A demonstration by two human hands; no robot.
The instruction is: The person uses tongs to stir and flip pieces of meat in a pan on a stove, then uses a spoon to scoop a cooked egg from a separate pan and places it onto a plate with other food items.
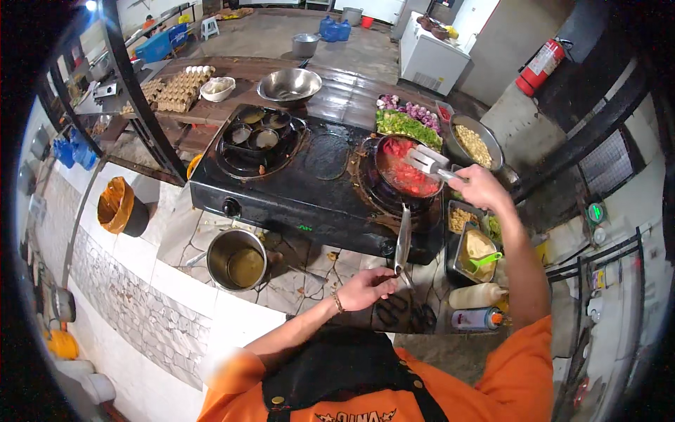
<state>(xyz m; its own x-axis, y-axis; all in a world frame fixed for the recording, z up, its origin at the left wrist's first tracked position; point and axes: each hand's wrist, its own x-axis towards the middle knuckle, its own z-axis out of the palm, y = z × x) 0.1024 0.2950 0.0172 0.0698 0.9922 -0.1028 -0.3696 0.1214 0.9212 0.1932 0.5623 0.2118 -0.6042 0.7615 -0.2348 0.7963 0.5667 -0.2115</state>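
My right hand [481,187] is closed around the handle of a metal slotted turner [425,159]. The turner's flat head lies over red chopped food [401,163] and liquid in a small frying pan [383,182]. This pan rests on the right burner of a black two-burner gas stove [295,198]. Its metal handle [403,237] points towards me, and my left hand [367,289] pinches the handle's end between thumb and fingers. A pan with several round cups [258,132] sits over the left burner, with liquid in its cups.
A steel pot of yellowish liquid [215,264] stands before the stove. Chopped greens [408,126] and purple onions [422,112] lie behind the frying pan. Squeeze bottle [474,296], spray can [473,318] and black-handled scissors [391,310] are near the right front. Egg trays [179,89] and a steel bowl [289,87] sit behind.
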